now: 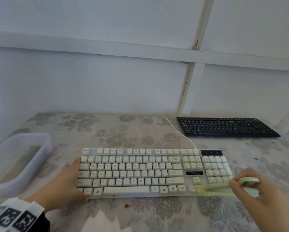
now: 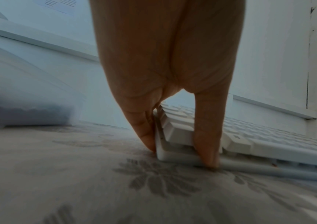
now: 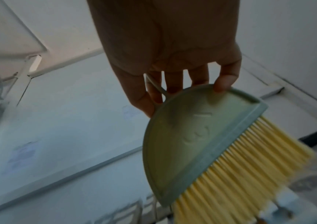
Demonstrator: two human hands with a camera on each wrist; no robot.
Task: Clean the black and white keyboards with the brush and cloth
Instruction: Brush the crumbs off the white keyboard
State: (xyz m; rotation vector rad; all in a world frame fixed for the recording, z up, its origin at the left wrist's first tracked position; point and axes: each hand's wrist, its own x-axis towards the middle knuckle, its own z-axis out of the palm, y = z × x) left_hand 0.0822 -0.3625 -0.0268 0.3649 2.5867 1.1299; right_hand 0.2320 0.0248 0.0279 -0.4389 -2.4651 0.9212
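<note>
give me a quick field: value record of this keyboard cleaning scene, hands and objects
left hand: grips the white keyboard's left end
right hand: holds the green brush
bristles: yellow, at the keyboard's near right edge
black keyboard: far right on the table, untouched
plastic tub: left of the white keyboard
tablecloth: floral
</note>
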